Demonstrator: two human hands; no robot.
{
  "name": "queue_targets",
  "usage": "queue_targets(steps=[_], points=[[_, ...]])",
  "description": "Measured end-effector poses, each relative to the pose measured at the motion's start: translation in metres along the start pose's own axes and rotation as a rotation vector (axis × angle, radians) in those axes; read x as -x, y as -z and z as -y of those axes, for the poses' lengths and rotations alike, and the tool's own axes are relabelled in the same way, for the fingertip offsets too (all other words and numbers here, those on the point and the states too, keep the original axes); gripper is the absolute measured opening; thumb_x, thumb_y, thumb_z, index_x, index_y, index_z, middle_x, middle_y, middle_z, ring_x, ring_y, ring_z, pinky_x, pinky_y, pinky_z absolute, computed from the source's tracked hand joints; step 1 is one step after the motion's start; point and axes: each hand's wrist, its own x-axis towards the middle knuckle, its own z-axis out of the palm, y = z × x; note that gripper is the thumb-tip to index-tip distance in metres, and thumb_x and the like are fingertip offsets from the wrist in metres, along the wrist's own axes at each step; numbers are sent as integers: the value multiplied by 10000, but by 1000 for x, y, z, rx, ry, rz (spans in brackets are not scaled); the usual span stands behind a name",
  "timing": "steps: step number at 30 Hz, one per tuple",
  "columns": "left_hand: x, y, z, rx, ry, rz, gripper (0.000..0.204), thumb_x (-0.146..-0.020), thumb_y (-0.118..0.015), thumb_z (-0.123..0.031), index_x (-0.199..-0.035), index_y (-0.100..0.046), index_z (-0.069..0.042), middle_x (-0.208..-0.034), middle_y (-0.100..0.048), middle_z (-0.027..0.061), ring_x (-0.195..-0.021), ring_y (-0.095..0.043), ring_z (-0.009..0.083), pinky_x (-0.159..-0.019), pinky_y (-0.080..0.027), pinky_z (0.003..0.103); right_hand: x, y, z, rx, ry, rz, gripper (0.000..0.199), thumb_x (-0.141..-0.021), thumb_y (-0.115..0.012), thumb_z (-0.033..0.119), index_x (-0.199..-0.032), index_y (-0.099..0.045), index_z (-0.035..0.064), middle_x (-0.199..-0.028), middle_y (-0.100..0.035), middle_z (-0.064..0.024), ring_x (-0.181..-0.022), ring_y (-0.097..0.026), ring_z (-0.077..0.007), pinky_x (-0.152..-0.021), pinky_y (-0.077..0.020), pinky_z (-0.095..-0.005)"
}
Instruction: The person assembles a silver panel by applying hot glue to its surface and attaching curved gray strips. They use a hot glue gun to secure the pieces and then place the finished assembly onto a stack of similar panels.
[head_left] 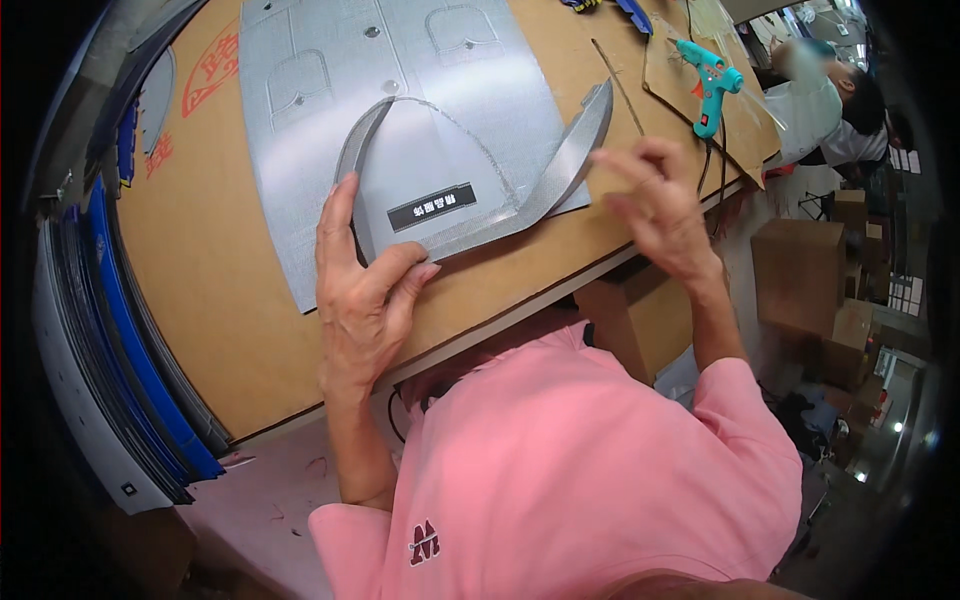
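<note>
A big brown cardboard table top (200, 260) lies under both hands. On it rests a flat grey shirt piece (470, 110) with a curved grey collar band (565, 165) — the left hand (365, 290) presses it down, fingers spread flat, likely so it won't slide. The right hand (655, 205) hovers just past the band's end, fingers bent and loosely open, holding nothing I can see. A small blue glue gun (712, 85) lies beyond the right fingers.
</note>
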Motion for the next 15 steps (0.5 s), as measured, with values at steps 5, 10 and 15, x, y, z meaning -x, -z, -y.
queue_targets(steps=[5, 10, 15], points=[[-3, -1, -3, 55, 21, -1, 125, -707, -755, -109, -799, -689, -55, -1442, -347, 249, -1306, -380, 403, -1058, -330, 427, -20, -26, -7, 101, 190, 146, 468, -741, -674, -8, -1139, -659, 238, -931, -482, -69, -792, -528, -210, -709, -475, -320], [-2, 1, -3, 50, 28, 20, 198, -716, -749, -140, -886, -671, -72, -1412, -360, 267, -1283, -373, 452, -1063, -326, 488, -39, -35, -1, 18, 224, 133, 447, -769, -632, -23, -1158, -647, 197, -905, -512, -73, -802, -537, -214, -693, -471, -328], [-15, 16, -6, 11, 67, 67, 399, -761, -715, -129, -1118, -580, -15, -1336, -442, 256, -1198, -452, 429, -982, -395, 459, -57, -46, 15, -187, 1, 84, 404, -843, -601, 65, -1244, -559, 55, -890, -542, -97, -754, -546, -249, -680, -470, -339]])
